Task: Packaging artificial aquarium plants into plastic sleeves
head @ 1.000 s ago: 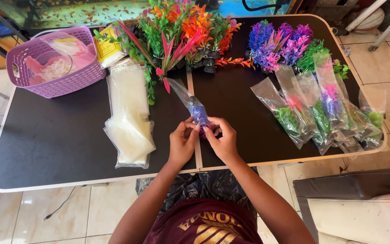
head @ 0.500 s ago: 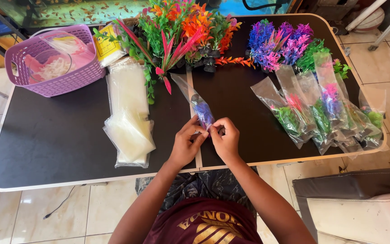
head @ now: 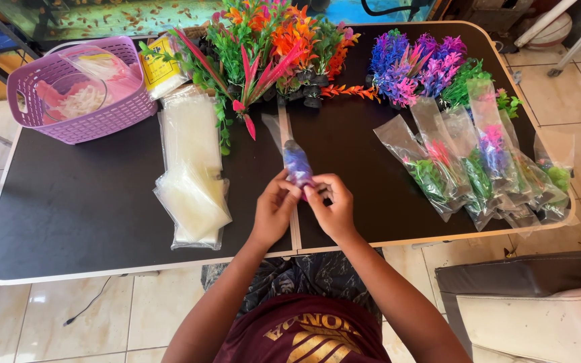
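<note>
Near table front edge (head: 136,269), both hands' fingers (head: 289,190) pinch purple plant bag (head: 297,163).

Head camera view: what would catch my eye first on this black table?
Probably the bright cluster of artificial plants in orange, pink and green at the table's far edge, with purple ones to their right. Near the front edge, the left hand and right hand hold a clear bag with a purple plant inside. A lilac basket sits at the far left.
</note>
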